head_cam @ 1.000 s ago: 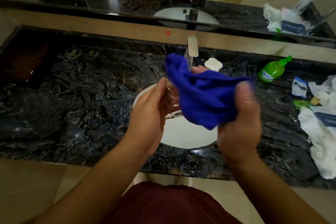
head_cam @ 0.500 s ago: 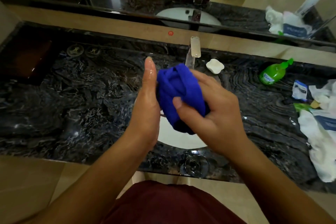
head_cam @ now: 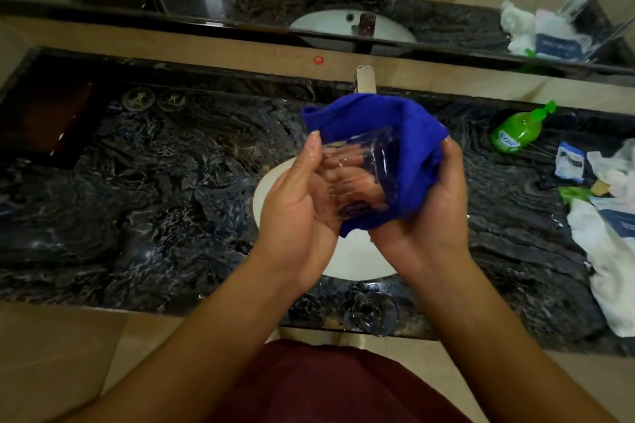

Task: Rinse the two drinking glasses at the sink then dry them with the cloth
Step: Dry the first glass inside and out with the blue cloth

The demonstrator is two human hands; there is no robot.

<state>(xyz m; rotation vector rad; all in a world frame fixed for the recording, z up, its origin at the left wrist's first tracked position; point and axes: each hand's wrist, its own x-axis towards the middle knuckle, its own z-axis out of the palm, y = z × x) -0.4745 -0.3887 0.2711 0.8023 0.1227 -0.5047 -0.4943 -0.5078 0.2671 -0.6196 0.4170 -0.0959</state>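
Cloth (head_cam: 415, 148) now unwrapped, left hand (head_cam: 295, 209) gripping glass (head_cam: 360, 175), right hand (head_cam: 426, 213) clutching cloth

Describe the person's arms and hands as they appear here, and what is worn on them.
Both forearms are bare: no sleeves reach into view, and no watch, ring, bracelet or glove shows on the left hand or the right hand. The fingers look wet and glossy. The only clothing visible is a dark red garment at the bottom of the view, below the arms.
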